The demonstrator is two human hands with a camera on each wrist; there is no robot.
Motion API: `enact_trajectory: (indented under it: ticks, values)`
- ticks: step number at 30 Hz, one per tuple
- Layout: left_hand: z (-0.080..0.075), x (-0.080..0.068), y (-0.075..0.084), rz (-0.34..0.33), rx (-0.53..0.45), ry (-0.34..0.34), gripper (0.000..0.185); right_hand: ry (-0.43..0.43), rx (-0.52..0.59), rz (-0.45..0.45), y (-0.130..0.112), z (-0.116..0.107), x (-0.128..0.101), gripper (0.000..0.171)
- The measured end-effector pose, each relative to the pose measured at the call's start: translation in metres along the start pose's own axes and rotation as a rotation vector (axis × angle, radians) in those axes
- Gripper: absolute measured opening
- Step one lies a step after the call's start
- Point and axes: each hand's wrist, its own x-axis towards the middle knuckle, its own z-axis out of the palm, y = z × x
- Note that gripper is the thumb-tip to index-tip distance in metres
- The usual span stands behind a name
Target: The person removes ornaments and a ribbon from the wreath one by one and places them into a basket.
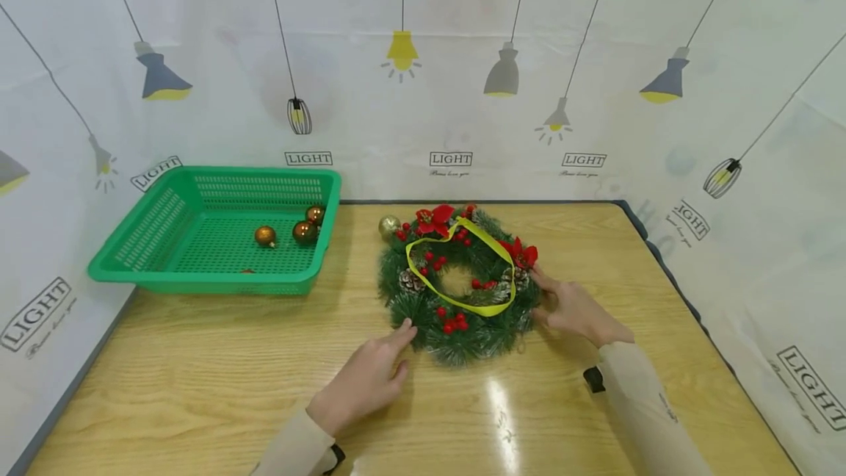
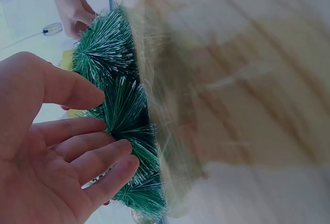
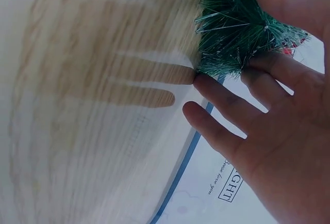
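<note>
A green Christmas wreath (image 1: 476, 325) lies flat on the wooden table, trimmed with red flowers, red berries and pine cones. A loop of yellow ribbon (image 1: 492, 309) lies across its top. At its upper left sits a pale gold ball (image 1: 389, 226). My left hand (image 1: 370, 377) is at the wreath's lower left edge; the left wrist view shows its relaxed fingers (image 2: 98, 157) against the green needles. On the right side, my right hand (image 1: 578, 308) touches the rim. Its fingers (image 3: 227, 100) are spread and fairly straight, with the thumb over the needles, in the right wrist view.
A green plastic basket (image 1: 218, 278) stands at the table's back left, with several brown-gold balls (image 1: 265, 236) and a small red piece (image 1: 247, 271) inside. A white sheet printed with lamps (image 1: 370, 116) hangs behind and beside the wooden table (image 1: 218, 388).
</note>
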Motion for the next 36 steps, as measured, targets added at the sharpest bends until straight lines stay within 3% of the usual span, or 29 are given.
enact_trajectory:
  ticks: [10,19,25,31,36]
  values:
    - [0.002,0.002,0.003,-0.002,0.000,-0.012,0.054,0.005,-0.027,0.003,-0.002,-0.005,0.002,0.079]
    - [0.004,0.002,0.011,0.024,0.016,0.002,0.052,-0.017,0.038,0.015,0.001,-0.010,0.001,0.079]
    - [-0.002,0.002,0.005,0.007,-0.057,-0.010,0.055,0.049,0.003,-0.046,-0.002,-0.011,-0.012,0.082]
    - [-0.025,0.013,-0.012,-0.070,-0.075,0.131,0.056,0.105,0.025,-0.053,-0.020,-0.013,-0.030,0.079]
    - [-0.031,0.027,-0.029,-0.162,-0.113,0.114,0.064,0.099,0.018,-0.078,-0.038,0.004,-0.041,0.077]
